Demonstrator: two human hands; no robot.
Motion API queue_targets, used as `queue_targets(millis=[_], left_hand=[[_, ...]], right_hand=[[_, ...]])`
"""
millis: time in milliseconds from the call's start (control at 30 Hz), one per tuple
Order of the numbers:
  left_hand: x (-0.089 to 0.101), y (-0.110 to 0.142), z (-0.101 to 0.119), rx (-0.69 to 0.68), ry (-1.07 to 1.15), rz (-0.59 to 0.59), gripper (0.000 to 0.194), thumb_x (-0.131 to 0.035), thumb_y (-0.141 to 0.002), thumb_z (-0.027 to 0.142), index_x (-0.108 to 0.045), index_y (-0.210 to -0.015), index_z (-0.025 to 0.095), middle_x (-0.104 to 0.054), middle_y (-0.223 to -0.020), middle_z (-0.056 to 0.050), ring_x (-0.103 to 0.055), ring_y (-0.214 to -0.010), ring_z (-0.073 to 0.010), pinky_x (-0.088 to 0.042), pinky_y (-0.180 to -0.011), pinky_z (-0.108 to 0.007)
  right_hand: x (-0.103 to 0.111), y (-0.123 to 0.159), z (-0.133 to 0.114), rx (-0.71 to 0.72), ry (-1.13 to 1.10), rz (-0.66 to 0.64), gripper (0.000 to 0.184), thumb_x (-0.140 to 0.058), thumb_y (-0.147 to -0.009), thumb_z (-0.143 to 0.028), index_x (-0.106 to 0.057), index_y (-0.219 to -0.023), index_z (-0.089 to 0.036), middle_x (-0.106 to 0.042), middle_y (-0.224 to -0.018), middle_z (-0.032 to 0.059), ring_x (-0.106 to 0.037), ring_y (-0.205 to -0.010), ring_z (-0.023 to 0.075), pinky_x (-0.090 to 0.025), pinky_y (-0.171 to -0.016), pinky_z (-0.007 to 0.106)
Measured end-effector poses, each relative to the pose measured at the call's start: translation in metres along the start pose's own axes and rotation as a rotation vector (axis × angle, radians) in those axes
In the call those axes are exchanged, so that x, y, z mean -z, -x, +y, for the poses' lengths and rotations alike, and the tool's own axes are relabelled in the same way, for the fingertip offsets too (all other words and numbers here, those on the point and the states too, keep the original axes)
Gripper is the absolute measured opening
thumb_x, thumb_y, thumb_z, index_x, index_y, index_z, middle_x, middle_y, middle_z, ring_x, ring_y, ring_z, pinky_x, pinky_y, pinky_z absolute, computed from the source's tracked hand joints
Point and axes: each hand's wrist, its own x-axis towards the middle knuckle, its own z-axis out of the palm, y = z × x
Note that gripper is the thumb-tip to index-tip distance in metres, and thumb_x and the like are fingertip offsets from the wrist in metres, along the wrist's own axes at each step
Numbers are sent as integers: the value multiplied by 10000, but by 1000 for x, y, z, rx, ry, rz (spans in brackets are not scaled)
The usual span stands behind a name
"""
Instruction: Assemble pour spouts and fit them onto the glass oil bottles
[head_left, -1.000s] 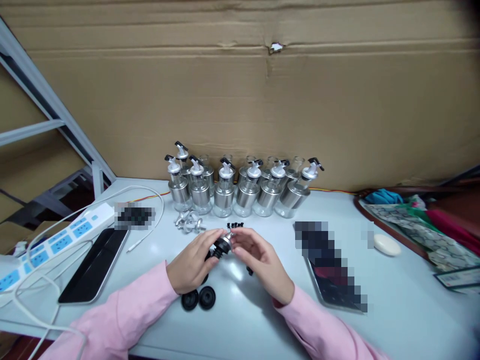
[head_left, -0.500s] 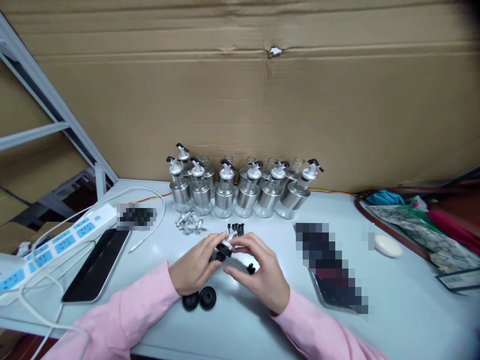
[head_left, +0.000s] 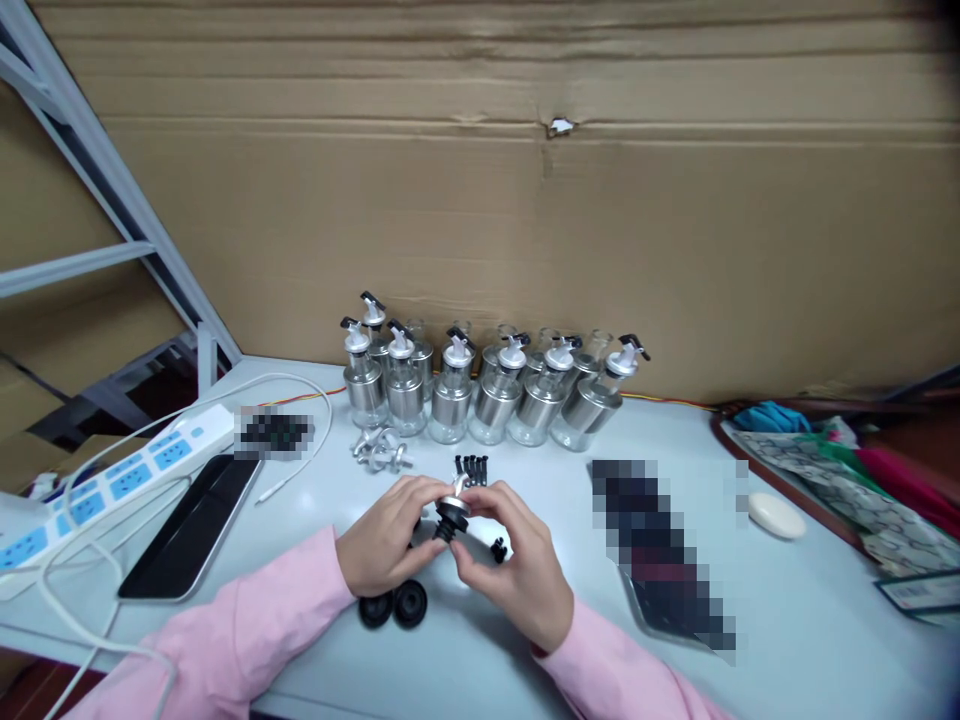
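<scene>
Both my hands hold one pourer spout [head_left: 453,510], with a silvery top and a black ribbed stopper below. My left hand [head_left: 386,540] grips it from the left, thumb by the ribbed part. Fingertips of my right hand [head_left: 521,565] close on its right side. Just behind lie several small black levers [head_left: 471,468] in a row. A few tiny black pieces [head_left: 499,549] rest beside my right fingers. Black round rubber stoppers [head_left: 409,603] sit in front of my left wrist. Several loose silvery spouts [head_left: 381,450] are heaped farther back on the left.
Glass bottles with metal sleeves [head_left: 451,405] stand in rows at the back, several topped with pourers. On the left are a power strip [head_left: 127,482], a white cable [head_left: 300,470] and a dark tray-like device [head_left: 191,530]. A white oval object [head_left: 777,515] lies right. Cardboard [head_left: 480,200] rises behind.
The spout has turned more upright between my fingers, and my right thumb has come in against its lower part. My view has shifted slightly.
</scene>
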Motion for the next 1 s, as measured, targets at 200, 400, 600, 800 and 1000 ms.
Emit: queue_targets(millis=[200, 400, 600, 800, 1000], left_hand=[[-3, 1, -3, -6, -13, 27, 361, -386, -900, 350, -332, -1207, 167, -542, -1039, -114, -513, -966, -215, -423, -841, -359], [-1, 1, -6, 0, -10, 34, 434, -330, -900, 494, -360, -1192, 174, -570, -988, -102, -546, -873, -201, -428, -803, -346], [-1, -1, -6, -27, -29, 92, 464, -335, -862, 558, -405, -1108, 170, -599, -873, -65, -561, -754, -171, -424, -745, -318], [-3, 0, -8, -16, -54, 84, 475, -365, -837, 585, -416, -1075, 176, -617, -836, -46, -578, -714, -161, -404, -791, -351], [4, -1, -2, -16, 22, 0, 358, -468, -839, 381, -398, -1115, 164, -606, -926, -79, -574, -810, -199, -372, -835, -403]], right_hand=[[2, -1, 2, -13, -34, -46, 395, -584, -678, -57, -514, -1023, -235, -559, -873, 31, -572, -818, 182, -506, -736, 313], [3, -2, 1, -45, -141, -65, 343, -604, -716, -106, -545, -1028, -237, -575, -886, 32, -582, -810, 175, -525, -723, 304], [4, -2, -1, -41, -131, -99, 394, -601, -671, -65, -536, -1024, -229, -578, -896, 32, -576, -817, 176, -513, -734, 301], [2, -2, -1, -34, -81, -91, 399, -576, -627, -52, -521, -988, -212, -576, -886, 35, -573, -804, 176, -501, -722, 292], [3, -2, -3, -26, -17, -85, 406, -568, -581, -58, -494, -950, -210, -564, -846, 27, -554, -753, 170, -481, -691, 283]])
